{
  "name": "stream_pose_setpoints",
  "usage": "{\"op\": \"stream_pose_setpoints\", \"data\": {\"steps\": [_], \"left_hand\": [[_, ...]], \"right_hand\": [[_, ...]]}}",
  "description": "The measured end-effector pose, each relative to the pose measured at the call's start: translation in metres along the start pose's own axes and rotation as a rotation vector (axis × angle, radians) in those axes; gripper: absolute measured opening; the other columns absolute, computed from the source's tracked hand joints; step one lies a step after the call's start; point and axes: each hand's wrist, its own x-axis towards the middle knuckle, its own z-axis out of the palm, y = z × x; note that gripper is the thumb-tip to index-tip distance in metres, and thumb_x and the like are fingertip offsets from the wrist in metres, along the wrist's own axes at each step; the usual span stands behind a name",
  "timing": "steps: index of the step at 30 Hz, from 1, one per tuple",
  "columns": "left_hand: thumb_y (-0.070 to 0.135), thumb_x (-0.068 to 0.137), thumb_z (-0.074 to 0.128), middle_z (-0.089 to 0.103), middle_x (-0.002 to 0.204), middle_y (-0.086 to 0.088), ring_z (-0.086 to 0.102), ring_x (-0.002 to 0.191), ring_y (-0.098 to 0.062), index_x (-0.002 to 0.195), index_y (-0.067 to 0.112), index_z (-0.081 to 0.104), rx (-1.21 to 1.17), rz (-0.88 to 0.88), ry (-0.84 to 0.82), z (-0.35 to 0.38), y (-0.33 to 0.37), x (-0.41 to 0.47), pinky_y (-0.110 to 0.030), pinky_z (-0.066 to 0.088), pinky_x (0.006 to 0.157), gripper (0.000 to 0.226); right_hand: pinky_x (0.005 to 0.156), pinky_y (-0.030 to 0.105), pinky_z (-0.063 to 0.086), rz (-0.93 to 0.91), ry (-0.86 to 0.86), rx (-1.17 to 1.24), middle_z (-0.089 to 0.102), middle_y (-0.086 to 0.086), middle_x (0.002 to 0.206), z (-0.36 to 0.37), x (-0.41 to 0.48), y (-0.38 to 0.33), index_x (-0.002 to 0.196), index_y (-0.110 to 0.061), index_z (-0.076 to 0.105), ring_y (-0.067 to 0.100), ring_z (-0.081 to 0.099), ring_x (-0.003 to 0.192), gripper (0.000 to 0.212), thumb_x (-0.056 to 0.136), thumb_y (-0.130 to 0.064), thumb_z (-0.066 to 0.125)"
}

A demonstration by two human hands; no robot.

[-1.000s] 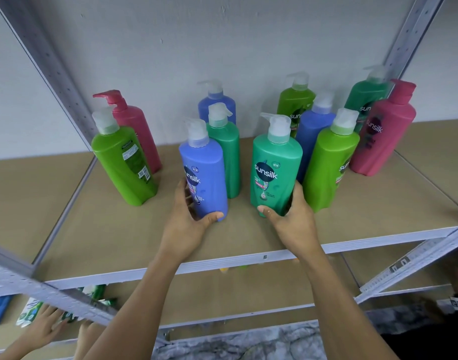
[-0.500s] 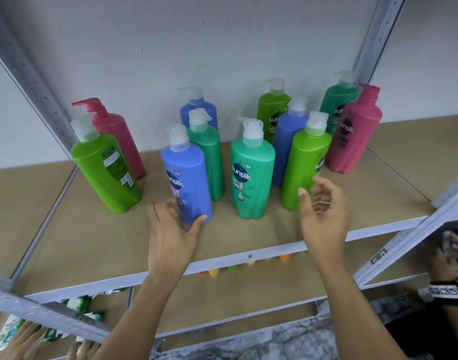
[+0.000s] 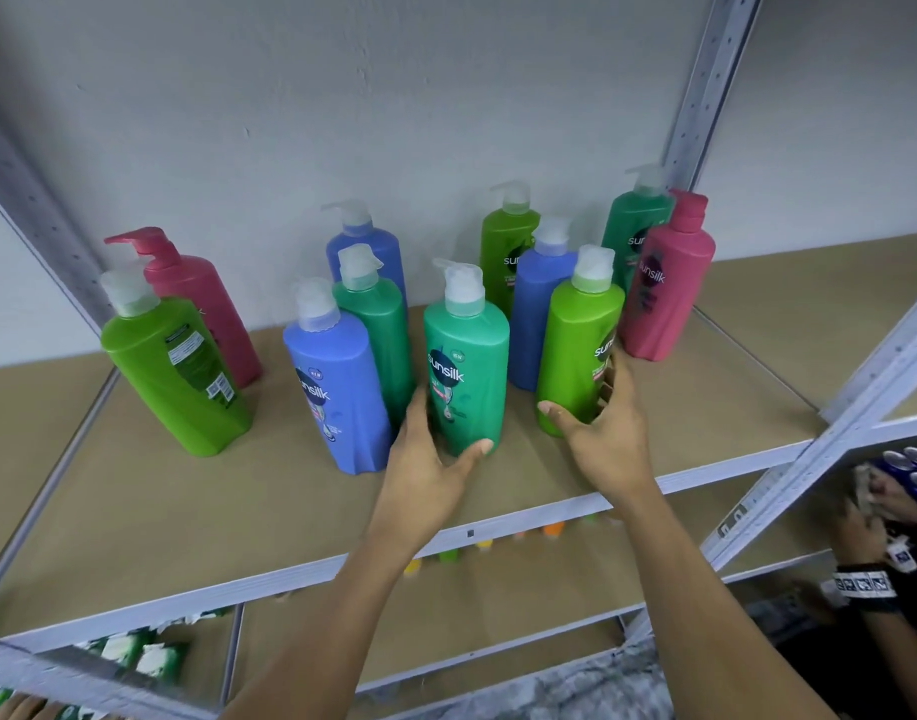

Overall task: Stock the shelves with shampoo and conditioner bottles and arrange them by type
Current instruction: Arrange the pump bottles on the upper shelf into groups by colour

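Our left hand [image 3: 425,462] wraps the teal Sunsilk pump bottle [image 3: 467,356] low, our right hand [image 3: 609,439] the lime-green pump bottle [image 3: 576,335], both upright on the shelf board [image 3: 186,511]. Probably heavy, smooth plastic: we grip bodies, not pumps.

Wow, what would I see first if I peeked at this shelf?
A bright crowd of pump bottles, green, blue, teal and pink, stands on the tan shelf. In front, the left grip wraps the teal Sunsilk bottle and the right grip holds the light green bottle beside it.
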Motion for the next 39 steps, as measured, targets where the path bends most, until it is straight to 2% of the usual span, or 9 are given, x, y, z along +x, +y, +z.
{"op": "stream_pose_setpoints", "data": {"steps": [6,12,16,18,22,25,29,33,39], "left_hand": [[0.059,0.072,0.075,0.053,0.146,0.008,0.05,0.134,-0.011,0.151,0.026,0.029,0.018,0.007,-0.003,0.009,0.0,0.015,-0.04,0.044,0.112,0.098],[0.038,0.082,0.08,0.053,0.14,0.013,0.053,0.129,-0.009,0.147,0.025,0.032,0.037,0.031,-0.001,0.02,0.01,0.028,-0.023,0.04,0.102,0.082],[0.039,0.087,0.075,0.046,0.152,0.002,0.047,0.134,-0.022,0.154,0.026,0.017,0.183,0.034,-0.024,0.025,0.01,0.033,-0.029,0.039,0.105,0.09],[0.039,0.088,0.074,0.045,0.153,-0.002,0.048,0.134,-0.029,0.154,0.028,0.012,0.248,0.043,-0.019,0.026,0.009,0.032,-0.039,0.042,0.107,0.092],[0.033,0.087,0.075,0.047,0.152,-0.001,0.049,0.134,-0.027,0.154,0.032,0.009,0.276,0.029,-0.025,0.026,0.007,0.031,-0.043,0.043,0.109,0.095],[0.033,0.085,0.077,0.047,0.153,0.004,0.048,0.137,-0.023,0.155,0.034,0.01,0.257,0.013,-0.024,0.025,0.004,0.034,-0.044,0.042,0.111,0.096],[0.035,0.084,0.077,0.045,0.155,0.007,0.046,0.139,-0.019,0.155,0.037,0.009,0.243,0.0,-0.023,0.025,0.003,0.035,-0.045,0.041,0.113,0.098],[0.031,0.086,0.076,0.048,0.153,0.007,0.047,0.138,-0.016,0.155,0.038,0.009,0.227,0.011,-0.021,0.025,0.002,0.033,-0.039,0.041,0.112,0.096],[0.032,0.086,0.076,0.044,0.152,0.006,0.048,0.136,-0.014,0.155,0.035,0.019,0.174,0.036,0.016,0.025,0.0,0.025,-0.041,0.041,0.114,0.089]], "right_hand": [[0.108,0.044,0.047,0.016,0.072,-0.003,0.055,-0.009,0.142,-0.018,0.01,0.008,0.152,-0.033,0.032,0.013,0.055,0.128,0.099,0.072,-0.028,0.09],[0.109,0.03,0.044,0.072,-0.246,-0.041,0.055,-0.015,0.139,-0.056,0.038,0.006,0.154,-0.029,0.034,-0.001,0.055,0.122,0.089,0.08,-0.009,0.081],[0.088,0.021,0.052,0.097,0.152,0.0,0.066,-0.008,0.109,-0.086,0.074,-0.003,0.124,-0.017,0.058,0.011,0.065,0.1,0.05,0.075,-0.022,0.066],[0.093,0.032,0.051,0.096,0.259,-0.089,0.063,0.006,0.119,-0.095,0.1,0.0,0.132,-0.011,0.054,0.023,0.062,0.108,0.065,0.071,-0.029,0.07],[0.103,0.039,0.049,0.181,0.122,-0.049,0.056,0.013,0.137,-0.089,0.135,0.013,0.147,-0.013,0.041,0.025,0.059,0.119,0.085,0.076,-0.022,0.088],[0.098,0.041,0.054,0.182,0.015,0.062,0.063,0.008,0.129,-0.081,0.143,0.032,0.142,-0.014,0.043,0.021,0.065,0.106,0.08,0.077,-0.018,0.088],[0.096,0.046,0.056,0.186,0.051,0.139,0.068,-0.004,0.111,-0.077,0.138,0.047,0.126,-0.026,0.05,0.01,0.067,0.095,0.06,0.079,-0.014,0.085],[0.094,0.049,0.057,0.181,0.102,0.181,0.073,-0.005,0.114,-0.077,0.116,0.056,0.13,-0.027,0.056,0.02,0.071,0.101,0.07,0.068,-0.035,0.088],[0.078,0.023,0.058,0.151,0.106,0.222,0.072,0.001,0.113,-0.089,0.041,0.033,0.132,-0.014,0.056,-0.001,0.067,0.084,0.059,0.08,-0.006,0.083]]}}
